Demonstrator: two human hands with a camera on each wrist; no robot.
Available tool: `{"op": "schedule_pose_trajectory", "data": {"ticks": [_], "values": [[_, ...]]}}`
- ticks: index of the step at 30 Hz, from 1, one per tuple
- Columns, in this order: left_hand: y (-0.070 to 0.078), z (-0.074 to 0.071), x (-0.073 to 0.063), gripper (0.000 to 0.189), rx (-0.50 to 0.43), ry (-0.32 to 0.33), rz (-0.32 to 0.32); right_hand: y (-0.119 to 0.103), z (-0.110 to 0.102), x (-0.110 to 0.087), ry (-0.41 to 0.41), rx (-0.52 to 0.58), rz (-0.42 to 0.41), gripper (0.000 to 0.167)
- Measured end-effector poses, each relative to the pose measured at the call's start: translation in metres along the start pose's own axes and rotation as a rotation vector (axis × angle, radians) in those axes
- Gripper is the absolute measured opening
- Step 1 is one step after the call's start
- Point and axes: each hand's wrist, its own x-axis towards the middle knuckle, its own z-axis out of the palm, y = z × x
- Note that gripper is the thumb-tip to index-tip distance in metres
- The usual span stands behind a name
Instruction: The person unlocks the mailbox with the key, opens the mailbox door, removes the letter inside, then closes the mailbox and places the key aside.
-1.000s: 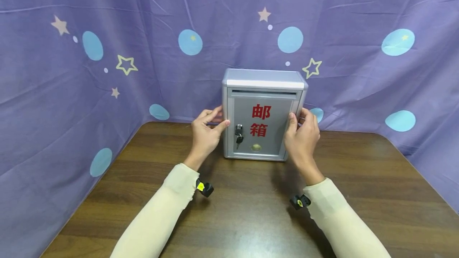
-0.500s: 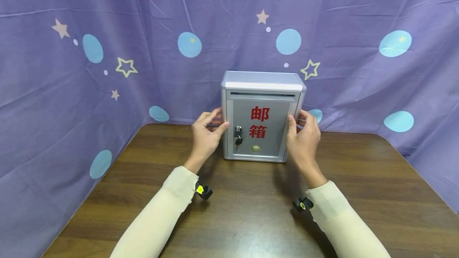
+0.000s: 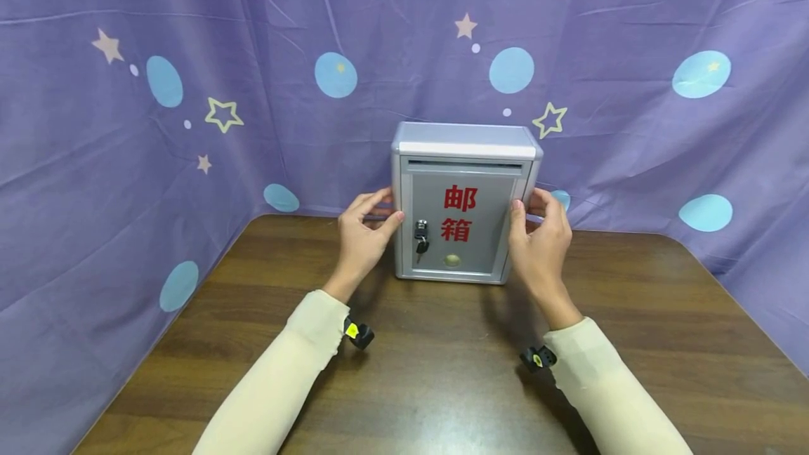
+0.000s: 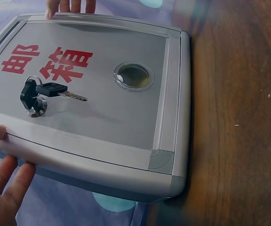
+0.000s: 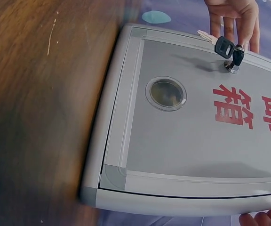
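A grey metal mailbox [image 3: 489,223] with red characters on its door stands upright on the wooden table. My left hand [image 3: 363,241] holds its left side, thumb on the front edge and fingers along the side wall. On the opposite side my right hand [image 3: 542,244] holds the box the same way, its thumb at the front frame. Two dark-headed keys [image 4: 53,89] hang at the door lock [image 4: 37,109], one inserted. Low on the door is a round window [image 5: 166,93], and a narrow slot [image 3: 464,164] runs below the top. The back of the mailbox is hidden.
Behind the mailbox hangs a purple curtain [image 3: 411,34] with stars and blue ovals; it also covers the left and right sides. The brown wooden table [image 3: 436,357] stretches toward me. Each cream sleeve carries a small black wrist camera.
My right hand and wrist have shifted slightly to the right. The left hand stays at its side, and the mailbox keeps its place on the table.
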Motion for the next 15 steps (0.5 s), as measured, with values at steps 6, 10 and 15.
{"op": "schedule_pose_trajectory", "data": {"ticks": [6, 10, 15], "values": [[-0.001, 0.0, 0.001, 0.044, 0.006, 0.004, 0.01, -0.007, 0.0, -0.001, 0.042, 0.048, -0.021, 0.035], [-0.002, 0.0, 0.002, 0.044, -0.002, -0.001, 0.0, -0.015, 0.001, -0.001, 0.071, 0.079, -0.072, 0.035], [0.002, 0.0, 0.002, 0.044, 0.001, -0.007, -0.005, -0.024, 0.003, -0.004, 0.065, 0.094, -0.126, 0.034]]}}
